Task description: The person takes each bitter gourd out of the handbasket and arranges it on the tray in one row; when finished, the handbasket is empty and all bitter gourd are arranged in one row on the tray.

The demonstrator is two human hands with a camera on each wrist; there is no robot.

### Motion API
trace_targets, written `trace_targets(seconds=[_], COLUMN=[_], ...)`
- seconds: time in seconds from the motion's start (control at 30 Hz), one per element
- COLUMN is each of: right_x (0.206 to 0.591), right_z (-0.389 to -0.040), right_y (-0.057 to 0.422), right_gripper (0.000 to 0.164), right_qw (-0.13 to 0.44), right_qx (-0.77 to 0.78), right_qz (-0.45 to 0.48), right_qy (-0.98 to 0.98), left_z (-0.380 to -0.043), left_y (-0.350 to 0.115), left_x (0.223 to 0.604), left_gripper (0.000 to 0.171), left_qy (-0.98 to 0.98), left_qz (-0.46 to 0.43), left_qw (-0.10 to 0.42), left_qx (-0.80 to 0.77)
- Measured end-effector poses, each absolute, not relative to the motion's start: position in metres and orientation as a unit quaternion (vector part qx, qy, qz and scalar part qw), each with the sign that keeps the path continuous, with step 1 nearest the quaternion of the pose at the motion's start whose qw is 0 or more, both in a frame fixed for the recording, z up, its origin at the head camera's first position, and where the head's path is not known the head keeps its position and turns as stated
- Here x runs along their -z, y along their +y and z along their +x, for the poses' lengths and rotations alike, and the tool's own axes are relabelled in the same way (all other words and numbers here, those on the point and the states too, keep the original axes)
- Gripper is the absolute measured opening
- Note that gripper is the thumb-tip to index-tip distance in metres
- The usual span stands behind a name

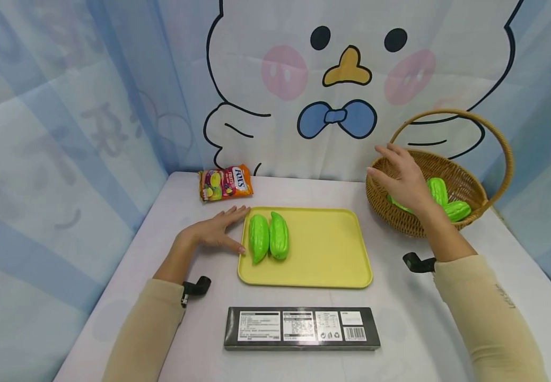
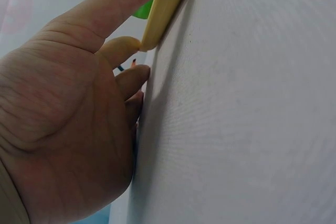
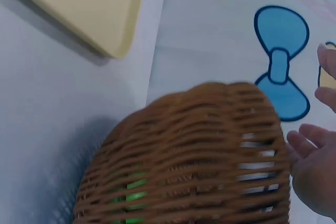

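My left hand (image 1: 210, 232) rests at the left edge of a yellow tray (image 1: 325, 246), its fingers spread. The thumb and a fingertip touch the rim, as the left wrist view also shows. Two bright green, ridged toy bitter melons (image 1: 279, 236) lie side by side, lengthwise, at the tray's left end. Over the near left side of a brown wicker basket (image 1: 390, 215) hovers my right hand (image 1: 406, 180), fingers loosely extended and holding nothing. Several more green bitter melons (image 1: 456, 210) lie in the basket, partly hidden by that hand and wrist.
An orange candy bag (image 1: 226, 183) lies behind the tray at the left. In front of the tray is a long dark box (image 1: 302, 329) with white labels. The basket's tall handle (image 1: 506, 154) arches above its bowl. A printed curtain (image 1: 337, 148) hangs behind the table.
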State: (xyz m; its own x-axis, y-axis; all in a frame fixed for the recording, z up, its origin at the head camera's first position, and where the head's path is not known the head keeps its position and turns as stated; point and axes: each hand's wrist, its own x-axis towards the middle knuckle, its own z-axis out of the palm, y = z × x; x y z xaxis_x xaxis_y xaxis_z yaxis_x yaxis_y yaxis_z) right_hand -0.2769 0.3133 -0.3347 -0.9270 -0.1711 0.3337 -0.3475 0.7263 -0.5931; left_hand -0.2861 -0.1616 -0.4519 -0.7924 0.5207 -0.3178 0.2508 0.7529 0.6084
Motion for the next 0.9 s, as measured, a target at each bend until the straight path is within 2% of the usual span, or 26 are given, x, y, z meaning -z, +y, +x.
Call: trace_targets(seconds=[0.9], right_x=[0.354], right_z=[-0.305], right_y=[0.411], right_gripper=[0.071], right_qw=[0.110], right_qx=[-0.328], right_qz=[0.012], right_qy=[-0.938], left_z=[-0.283], left_y=[-0.161], left_x=[0.449], left_gripper=[0.123], left_qy=[0.903], left_qz=[0.224], left_qw=[0.237], left_qx=[-0.280])
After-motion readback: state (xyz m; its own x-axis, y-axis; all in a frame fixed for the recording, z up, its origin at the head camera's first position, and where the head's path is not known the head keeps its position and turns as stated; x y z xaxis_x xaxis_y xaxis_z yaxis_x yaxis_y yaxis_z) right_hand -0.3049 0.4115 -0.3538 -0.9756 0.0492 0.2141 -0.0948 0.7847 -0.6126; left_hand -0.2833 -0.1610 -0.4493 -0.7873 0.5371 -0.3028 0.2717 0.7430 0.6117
